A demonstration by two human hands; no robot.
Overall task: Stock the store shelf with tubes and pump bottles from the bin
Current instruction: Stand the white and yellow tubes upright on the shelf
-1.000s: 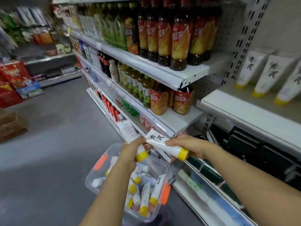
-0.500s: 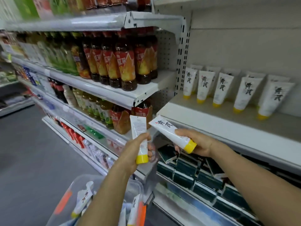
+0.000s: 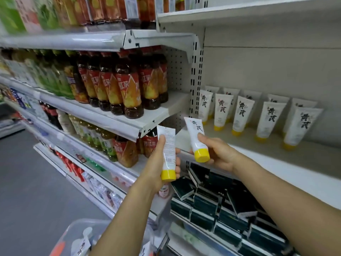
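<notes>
Our left hand [image 3: 158,163] grips one white tube [image 3: 168,150] around its lower half, and our right hand [image 3: 215,154] grips a second tube [image 3: 196,137] just above its yellow cap; the two hands sit near each other without touching. Both tubes are in the air before the white shelf [image 3: 276,163]. At the bottom edge of view a clear bin [image 3: 73,235] holds more tubes. The left tube stands nearly upright, cap down, printed back toward us. The right tube leans with its flat crimped end up and to the left, cap down and toward us. On the shelf a row of tubes [image 3: 258,117] stands cap-down toward the back wall. Bare shelf lies between that row and the front edge.
</notes>
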